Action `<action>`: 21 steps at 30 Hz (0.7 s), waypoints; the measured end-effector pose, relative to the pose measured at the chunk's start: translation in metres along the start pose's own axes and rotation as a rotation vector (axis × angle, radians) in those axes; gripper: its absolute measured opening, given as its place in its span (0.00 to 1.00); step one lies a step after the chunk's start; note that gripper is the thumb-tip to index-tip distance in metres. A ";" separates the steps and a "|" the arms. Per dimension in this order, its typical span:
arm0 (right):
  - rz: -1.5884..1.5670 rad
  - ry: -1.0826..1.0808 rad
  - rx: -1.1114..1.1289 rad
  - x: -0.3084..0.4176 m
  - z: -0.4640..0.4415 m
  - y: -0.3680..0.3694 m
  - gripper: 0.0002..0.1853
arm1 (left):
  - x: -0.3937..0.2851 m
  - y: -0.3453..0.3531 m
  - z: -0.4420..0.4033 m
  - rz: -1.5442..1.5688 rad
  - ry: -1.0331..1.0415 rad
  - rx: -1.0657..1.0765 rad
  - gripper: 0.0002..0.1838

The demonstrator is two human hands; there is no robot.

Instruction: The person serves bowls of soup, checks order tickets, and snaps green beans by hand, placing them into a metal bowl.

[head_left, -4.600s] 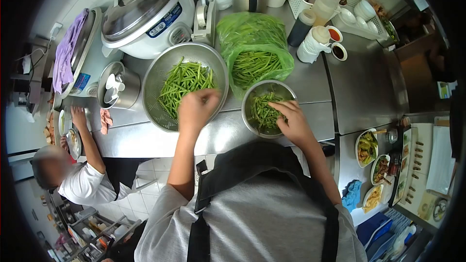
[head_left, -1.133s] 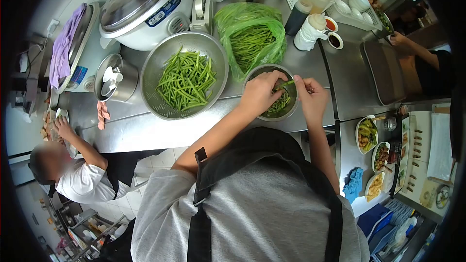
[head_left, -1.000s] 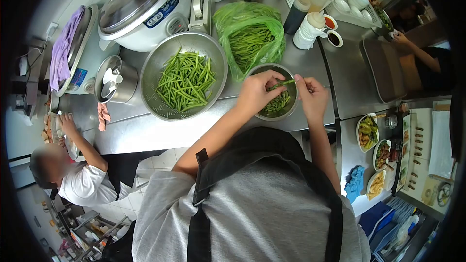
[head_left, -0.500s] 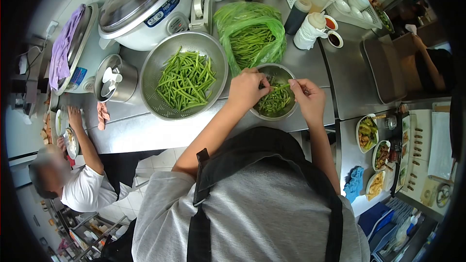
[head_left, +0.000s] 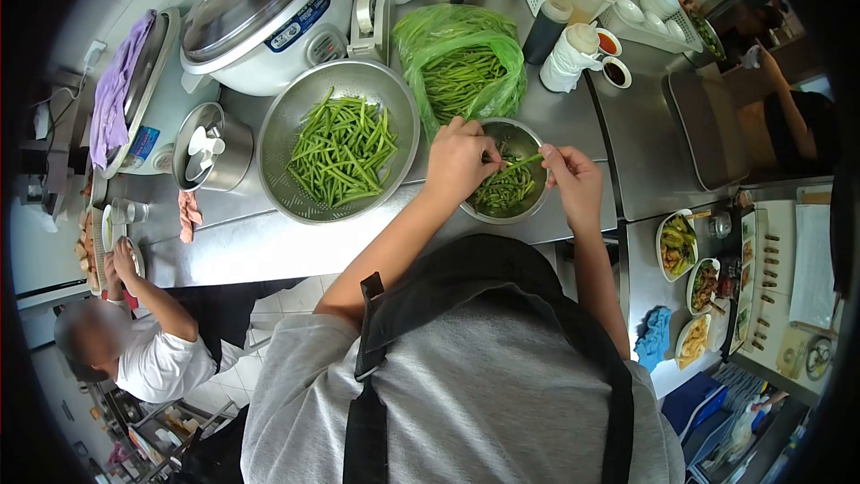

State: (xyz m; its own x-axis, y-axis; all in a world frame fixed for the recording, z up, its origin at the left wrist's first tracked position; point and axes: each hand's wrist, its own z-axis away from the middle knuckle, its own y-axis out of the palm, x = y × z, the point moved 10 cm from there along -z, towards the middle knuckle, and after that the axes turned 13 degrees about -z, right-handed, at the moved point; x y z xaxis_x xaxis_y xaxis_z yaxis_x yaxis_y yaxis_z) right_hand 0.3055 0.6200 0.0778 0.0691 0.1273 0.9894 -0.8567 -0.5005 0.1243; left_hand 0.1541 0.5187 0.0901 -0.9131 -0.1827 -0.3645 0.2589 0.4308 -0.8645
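Note:
Over the left rim of a small steel bowl (head_left: 530,205), my left hand (head_left: 460,159) is pinched on a green bean. My right hand (head_left: 574,181) grips the green bean (head_left: 527,160) at the bowl's right side, so the bean spans the bowl between both hands. Short green pieces (head_left: 503,190) lie in the bowl below. A large perforated colander (head_left: 276,151) to the left holds a heap of green beans (head_left: 344,148). Behind the small bowl, a green plastic bag (head_left: 425,29) lies open with more long beans inside.
A rice cooker (head_left: 269,31) and a steel pot (head_left: 235,155) stand behind and left of the colander. Sauce bottles (head_left: 567,61) are at the back right. Filled dishes (head_left: 678,246) sit at the right. One person (head_left: 152,341) works at the far left; another person's arm (head_left: 784,99) shows at upper right.
Both hands have come together over the small bowl; my left hand was earlier at the colander. Lately it has shifted slightly left. The person at left has drawn their hands together over a plate.

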 end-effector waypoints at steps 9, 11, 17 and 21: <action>-0.109 0.018 -0.088 -0.010 -0.002 -0.011 0.11 | -0.010 0.013 0.001 0.717 -0.264 0.372 0.09; -0.167 0.037 -0.070 -0.012 -0.002 -0.007 0.11 | -0.008 0.016 0.000 0.677 -0.227 0.293 0.10; -0.049 0.054 0.111 -0.025 0.004 0.011 0.12 | -0.014 0.007 -0.003 0.628 -0.188 0.282 0.11; -0.027 -0.045 0.061 -0.002 -0.001 0.000 0.13 | -0.002 -0.012 -0.008 0.476 -0.089 0.214 0.10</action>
State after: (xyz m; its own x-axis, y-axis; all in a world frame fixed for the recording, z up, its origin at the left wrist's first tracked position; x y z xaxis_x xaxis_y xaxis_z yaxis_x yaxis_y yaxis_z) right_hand 0.3049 0.6213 0.0761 0.1163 0.1033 0.9878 -0.8217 -0.5486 0.1541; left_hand 0.1507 0.5213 0.1038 -0.6513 -0.0893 -0.7536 0.7050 0.2961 -0.6444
